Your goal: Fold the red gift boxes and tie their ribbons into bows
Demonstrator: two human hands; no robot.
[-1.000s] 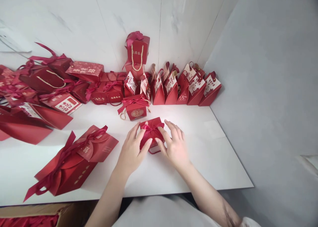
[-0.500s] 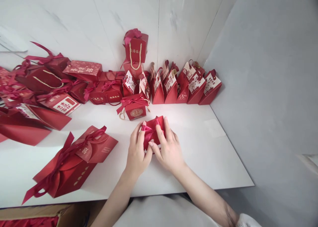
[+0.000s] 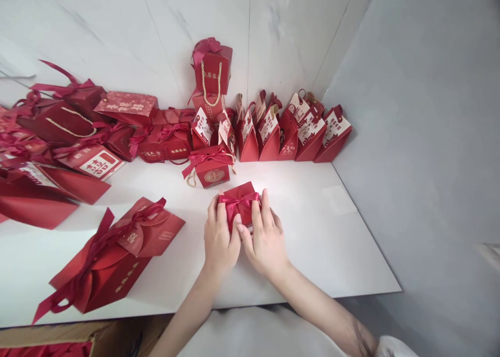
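Note:
A small red gift box [image 3: 241,190] with a magenta ribbon bow [image 3: 238,200] on its top stands between my hands on the white table. My left hand [image 3: 223,237] is wrapped along the box's left side, its fingertips by the left loop of the bow. On the other side my right hand [image 3: 266,237] grips the box, with its index finger at the right end of the ribbon. Both thumbs meet at the near side, which they partly hide. Just behind it stands another red box [image 3: 213,174] with a ribbon and a gold round emblem.
A large red ribboned box [image 3: 113,258] lies to the left. Several red boxes [image 3: 265,138] line the wall, with a handled box [image 3: 215,71] stacked on top. More boxes crowd the far left. A cardboard carton [image 3: 111,339] sits below the table's front edge [image 3: 148,317].
My right index finger has moved from the middle of the bow to its right end. The bow now shows spread across the box top, and the box has turned slightly.

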